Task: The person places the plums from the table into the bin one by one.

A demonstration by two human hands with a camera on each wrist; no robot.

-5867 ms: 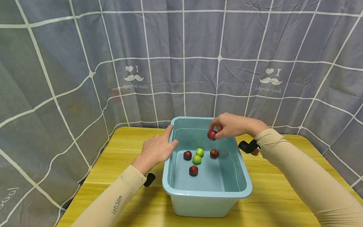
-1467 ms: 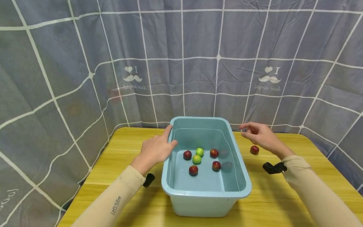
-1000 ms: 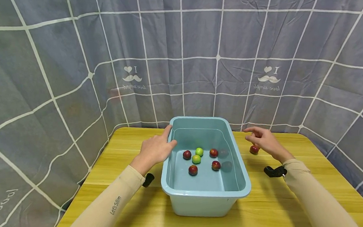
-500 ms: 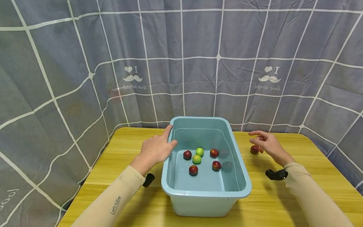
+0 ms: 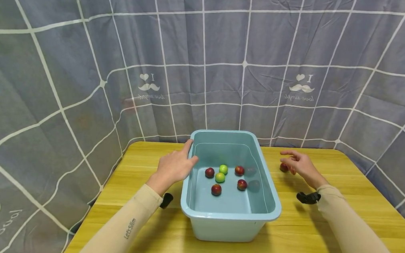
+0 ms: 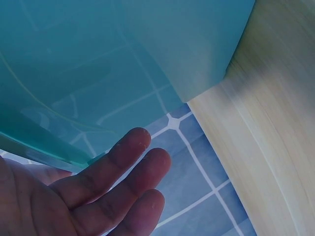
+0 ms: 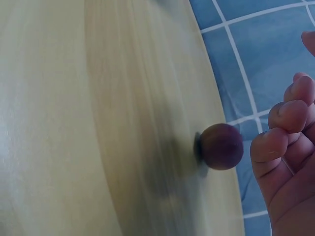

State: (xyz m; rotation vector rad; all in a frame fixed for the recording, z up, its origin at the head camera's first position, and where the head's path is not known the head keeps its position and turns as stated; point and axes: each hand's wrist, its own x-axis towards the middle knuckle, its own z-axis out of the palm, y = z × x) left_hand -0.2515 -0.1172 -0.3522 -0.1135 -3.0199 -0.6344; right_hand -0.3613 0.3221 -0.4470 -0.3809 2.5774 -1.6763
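My left hand [image 5: 173, 166] rests on the left rim of a light blue plastic tub [image 5: 232, 216], index finger along the rim and thumb over the inside. In the left wrist view three extended fingers [image 6: 138, 179] hang outside the tub wall. My right hand [image 5: 301, 167] hovers right of the tub with loosely bent fingers, holding nothing. Just below it, a dark red plum [image 5: 283, 167] lies on the table, partly covered by the fingers in the head view. The right wrist view shows this plum [image 7: 221, 146] apart from the fingertips.
Inside the tub lie several dark red plums [image 5: 216, 189] and two small green fruits [image 5: 220, 177], spread over its floor. The tub stands on a yellow wooden table [image 5: 147, 159]. A grey curtain [image 5: 221, 92] with white lines hangs behind and beside the table.
Earlier my right hand held a plum over the tub; that plum now lies inside. The right hand has since moved right and lowered towards the plum on the table. The left hand stays put.
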